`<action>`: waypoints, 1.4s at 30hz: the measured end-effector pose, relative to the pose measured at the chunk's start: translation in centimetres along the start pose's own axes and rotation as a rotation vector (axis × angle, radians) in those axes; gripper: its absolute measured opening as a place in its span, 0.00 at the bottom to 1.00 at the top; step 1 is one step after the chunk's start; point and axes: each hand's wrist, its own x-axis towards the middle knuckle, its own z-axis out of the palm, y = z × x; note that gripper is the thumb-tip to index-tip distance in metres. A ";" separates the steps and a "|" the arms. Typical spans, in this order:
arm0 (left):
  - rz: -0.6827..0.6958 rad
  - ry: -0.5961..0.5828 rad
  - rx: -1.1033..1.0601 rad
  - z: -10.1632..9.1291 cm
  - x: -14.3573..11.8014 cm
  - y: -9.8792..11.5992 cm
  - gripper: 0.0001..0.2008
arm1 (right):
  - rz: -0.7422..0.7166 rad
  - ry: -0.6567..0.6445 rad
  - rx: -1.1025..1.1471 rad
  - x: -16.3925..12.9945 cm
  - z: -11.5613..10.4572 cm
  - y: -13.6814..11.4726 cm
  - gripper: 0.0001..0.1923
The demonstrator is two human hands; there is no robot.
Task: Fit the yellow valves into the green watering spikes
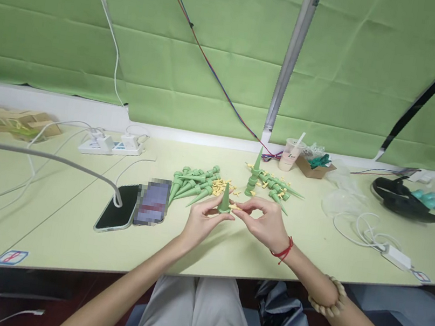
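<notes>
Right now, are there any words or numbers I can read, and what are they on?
None can be read.
Plastic cup: a dark mark, too small to read.
Sticker at the table edge: a red sign, no legible words.
Lit phone: screen blurred out.
Small tag by the white adapter: too small.

We hold our left hand [203,221] and right hand [264,221] close together, arms reaching forward. Fingers curl and pinch. Our right hand sits just right of the left.
</notes>
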 end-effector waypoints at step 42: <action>0.018 0.078 0.332 2.4 0.6 -1.5 0.21 | 0.443 -0.523 0.263 0.9 1.4 3.0 0.21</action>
